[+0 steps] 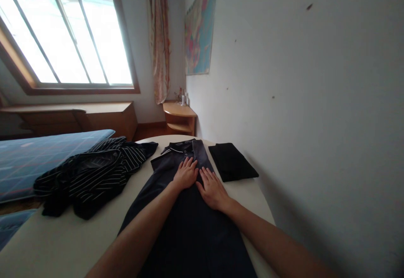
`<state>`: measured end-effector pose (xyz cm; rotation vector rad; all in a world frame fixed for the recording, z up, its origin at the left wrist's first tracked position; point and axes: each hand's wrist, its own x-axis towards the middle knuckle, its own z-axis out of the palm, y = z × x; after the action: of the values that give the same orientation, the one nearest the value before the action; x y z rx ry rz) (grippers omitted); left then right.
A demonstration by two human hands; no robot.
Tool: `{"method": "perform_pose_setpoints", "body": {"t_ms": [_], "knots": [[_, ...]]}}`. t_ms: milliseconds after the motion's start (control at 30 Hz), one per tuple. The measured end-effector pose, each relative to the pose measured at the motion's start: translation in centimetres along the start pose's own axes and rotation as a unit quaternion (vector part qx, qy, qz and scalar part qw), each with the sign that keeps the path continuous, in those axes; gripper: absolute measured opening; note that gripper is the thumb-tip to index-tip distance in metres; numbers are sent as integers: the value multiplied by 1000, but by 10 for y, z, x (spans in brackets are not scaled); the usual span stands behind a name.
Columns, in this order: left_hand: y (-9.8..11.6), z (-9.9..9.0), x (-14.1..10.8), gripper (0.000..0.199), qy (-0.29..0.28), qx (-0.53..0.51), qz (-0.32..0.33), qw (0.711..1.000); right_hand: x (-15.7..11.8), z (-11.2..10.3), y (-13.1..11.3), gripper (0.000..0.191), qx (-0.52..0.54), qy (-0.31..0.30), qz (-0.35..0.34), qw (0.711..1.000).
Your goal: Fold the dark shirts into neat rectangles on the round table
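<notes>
A dark navy polo shirt (pixel 189 227) lies spread on a pale table, its collar with a white trim line at the far end. The right side near the collar is folded inward. My left hand (pixel 186 173) rests flat on the shirt below the buttons, fingers apart. Close beside it, my right hand (pixel 212 189) lies flat on the shirt's right part, fingers stretched out. Neither hand grips anything. To the right of the shirt is a folded black cloth (pixel 232 162), and to the left a crumpled black garment with white stripes (pixel 94 170).
The pale round-edged table (pixel 72 238) stands beside a bed with a blue plaid cover (pixel 41 158). A white wall (pixel 299 122) runs along the right. Farther back are a wooden corner shelf (pixel 178 109), a curtain (pixel 160 42) and a low wooden desk (pixel 107 109) under the window.
</notes>
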<state>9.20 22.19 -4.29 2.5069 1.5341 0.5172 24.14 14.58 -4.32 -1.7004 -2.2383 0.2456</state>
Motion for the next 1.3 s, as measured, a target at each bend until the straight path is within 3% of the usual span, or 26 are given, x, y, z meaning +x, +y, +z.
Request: {"method": "perform_pose_setpoints", "body": {"t_ms": [200,300,400,533,667,967,1300], "knots": [[-11,-12,2,51,3,-26,-2,1000,-2,-8,9,69,-18,-12,-12,1000],[-28,-28,-11,50,78,22,-34,996,-6,-12,10,70,-21,-15,-19,999],[-54,-49,-22,51,147,108,-105,978,-9,-14,11,71,-28,-19,-20,999],[-91,-76,-27,67,69,134,-153,977,-9,-15,10,71,-31,-20,-18,999],[-111,-93,-30,74,11,126,-186,974,-8,-14,11,71,-33,-21,-20,999],[-114,-115,-40,32,-4,185,-162,969,-9,-17,12,72,-41,-37,-22,998],[-137,-169,-40,31,43,211,-194,957,-10,-17,11,74,-43,-37,-19,998]]}}
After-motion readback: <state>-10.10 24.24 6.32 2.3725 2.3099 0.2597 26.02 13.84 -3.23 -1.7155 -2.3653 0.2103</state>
